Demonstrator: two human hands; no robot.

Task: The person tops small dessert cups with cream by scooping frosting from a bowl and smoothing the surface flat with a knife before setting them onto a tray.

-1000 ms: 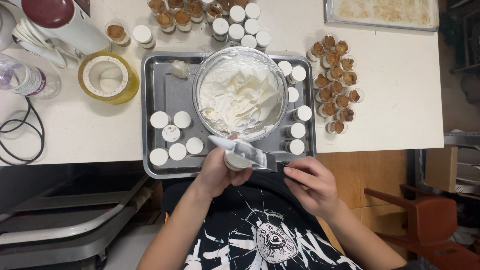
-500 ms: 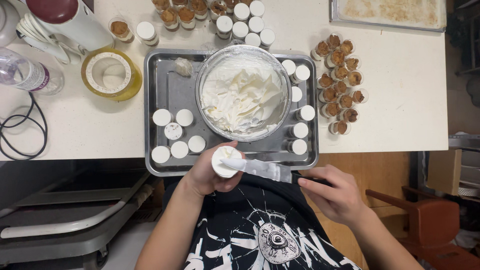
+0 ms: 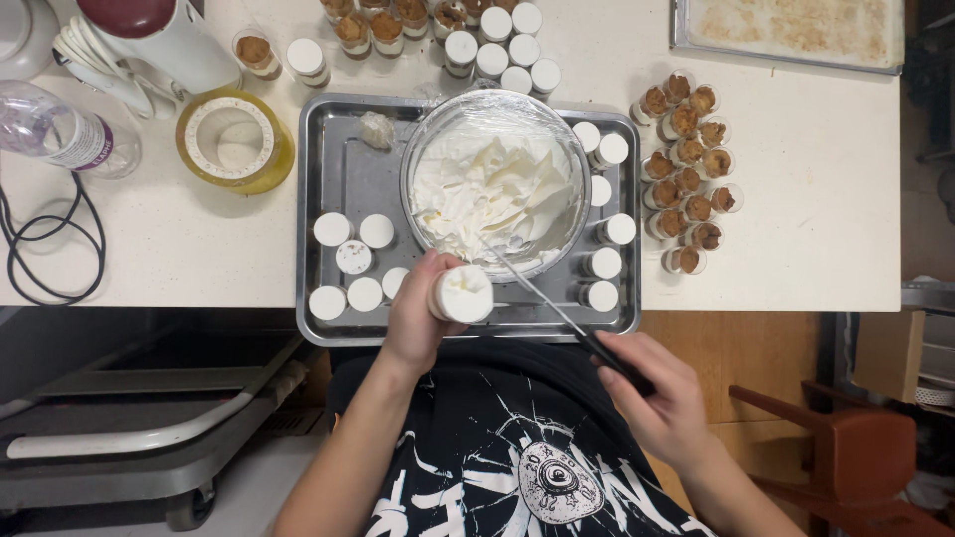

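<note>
The left hand (image 3: 418, 313) is closed around a small round cup filled to the top with white cream (image 3: 464, 293). The fingers wrap the side of the cup, and the cup is tilted so that its open top faces up toward the camera. It is held over the near edge of the rectangular metal tray (image 3: 343, 189), just in front of the large bowl.

The right hand (image 3: 662, 398) holds the black handle of a long thin metal spatula (image 3: 542, 293), with the fingers curled tight around it. The long axis of the spatula runs diagonally: the handle is low and to the right, near the body of the person, and the blade points up and to the left, toward the bowl. The tip of the blade reaches the near rim of the big round glass bowl of whipped white cream (image 3: 497, 184), just beside the held cup. I cannot tell if the tip touches the cream.

The bowl stands in the middle of the tray. On its left side there is a group of small cups with flat white tops (image 3: 353, 259), and more such cups stand in a row along its right side. On the white table (image 3: 816, 199), to the right of the tray, small clear cups with brown crumble (image 3: 686, 169) stand close together. To the left of the tray there is a roll of yellow tape (image 3: 234, 139), and further left a clear plastic bottle (image 3: 65, 134).
</note>
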